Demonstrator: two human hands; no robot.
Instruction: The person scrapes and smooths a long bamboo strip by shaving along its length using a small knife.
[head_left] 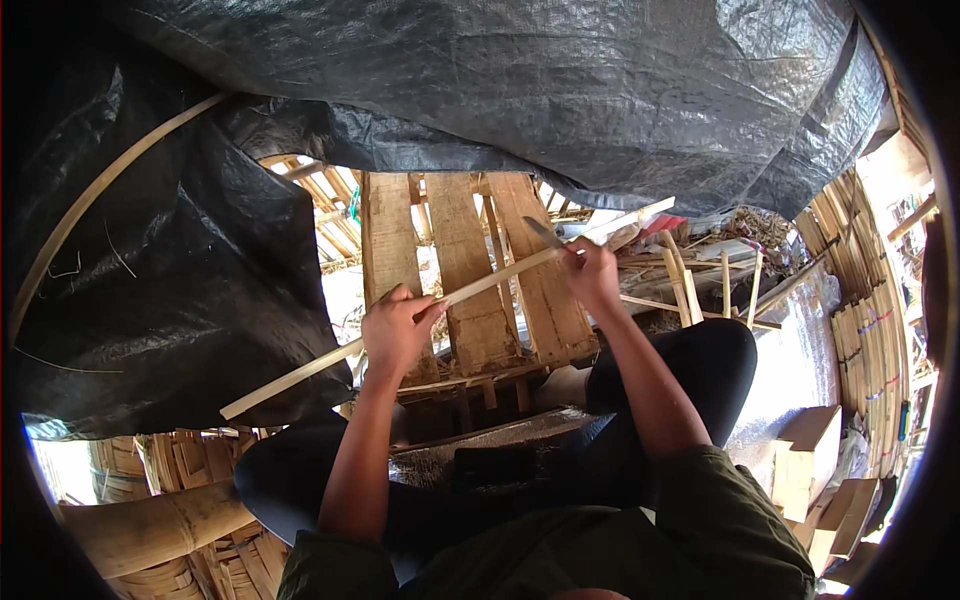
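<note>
A long, pale bamboo strip [500, 276] slants across in front of me, its near end low on the left and its far end high on the right. My left hand [396, 330] is closed around it left of its middle, thumb along the top. Farther along, my right hand [592, 272] is closed on a knife [543, 234], whose dark blade points up and left across the strip. The knife's handle is hidden in my fist. Whether the right fingers also touch the strip, I cannot tell. Below the strip are several upright-running wooden planks [468, 335] with gaps between them.
Black plastic sheeting [450, 90] hangs across the top and the left side [150, 290]. A curved strip [95, 190] lies against it. Thin sticks [690, 290] stand to the right. Bundled bamboo strips [868, 360] and cardboard boxes [805, 450] are at far right; a thick bamboo pole [160, 532] lies lower left.
</note>
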